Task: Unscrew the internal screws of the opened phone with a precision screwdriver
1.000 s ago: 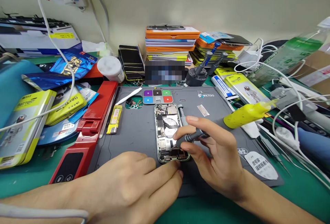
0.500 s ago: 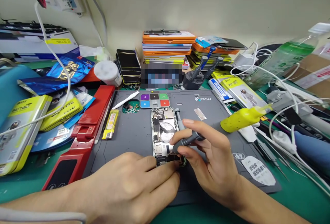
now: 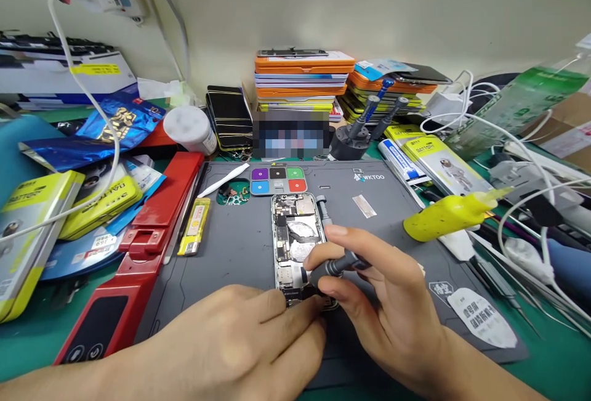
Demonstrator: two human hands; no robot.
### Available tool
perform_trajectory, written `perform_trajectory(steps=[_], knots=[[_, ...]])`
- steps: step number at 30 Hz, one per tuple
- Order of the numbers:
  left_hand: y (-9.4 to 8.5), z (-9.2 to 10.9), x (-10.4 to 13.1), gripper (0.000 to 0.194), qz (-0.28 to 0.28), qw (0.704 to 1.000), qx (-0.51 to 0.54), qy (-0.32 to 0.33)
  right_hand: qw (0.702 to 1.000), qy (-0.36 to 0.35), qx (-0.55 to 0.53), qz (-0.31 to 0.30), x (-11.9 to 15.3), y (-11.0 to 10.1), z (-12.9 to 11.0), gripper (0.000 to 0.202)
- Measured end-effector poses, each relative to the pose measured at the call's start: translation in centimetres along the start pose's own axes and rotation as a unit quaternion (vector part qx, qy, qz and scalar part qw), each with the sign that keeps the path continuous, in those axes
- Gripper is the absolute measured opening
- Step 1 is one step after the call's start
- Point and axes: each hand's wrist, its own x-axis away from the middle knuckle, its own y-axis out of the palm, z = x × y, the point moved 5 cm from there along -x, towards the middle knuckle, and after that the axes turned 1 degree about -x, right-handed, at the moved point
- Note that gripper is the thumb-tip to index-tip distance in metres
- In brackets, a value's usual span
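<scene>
An opened phone [image 3: 300, 228] lies face up on the grey mat, its circuit board and inner parts exposed. My right hand [image 3: 392, 290] pinches a dark grey screwdriver [image 3: 339, 264] between thumb and fingers, tilted over the phone's lower half; the tip is hidden. My left hand [image 3: 258, 339] is closed at the phone's lower end, its fingers against the frame and covering the bottom parts. A second grey screwdriver [image 3: 323, 207] stretches along the phone's right edge, partly behind my right hand. Just above the phone sits a tray of coloured squares [image 3: 277, 173].
The grey work mat [image 3: 221, 278] carries a yellow battery [image 3: 194, 226] and a white spudger [image 3: 226, 180]. To the left lies a red tool [image 3: 143, 238]; at right are a yellow bottle [image 3: 452, 215] and white cables. Boxes [image 3: 302, 77] and a screwdriver holder [image 3: 349, 141] line the back.
The camera view has shifted slightly, so surroundings spread outward a little. My right hand and screwdriver sit slightly lower in view, still over the phone; my left hand keeps its place on it.
</scene>
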Motion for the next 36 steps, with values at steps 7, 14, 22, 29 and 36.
perform_trajectory(steps=[7,14,22,29,36], knots=[[0.2,-0.1,0.1,0.031,0.009,1.000,0.001,-0.005,0.999,-0.017,0.030,-0.002,-0.1,0.0,-0.1,0.064],[0.4,-0.1,0.0,0.025,0.012,1.000,-0.004,-0.005,0.998,-0.033,0.055,-0.012,-0.3,0.0,-0.4,0.069],[0.7,0.0,0.0,0.025,0.030,0.999,0.011,-0.003,0.995,-0.045,0.080,-0.045,-0.7,-0.2,-1.0,0.067],[0.5,0.0,0.2,0.022,0.032,0.999,-0.018,-0.003,0.997,0.056,0.037,0.044,0.1,-0.5,0.0,0.068],[0.7,-0.1,0.3,0.020,0.049,0.998,-0.028,-0.008,0.982,0.132,-0.064,0.118,-0.9,-1.2,0.1,0.047]])
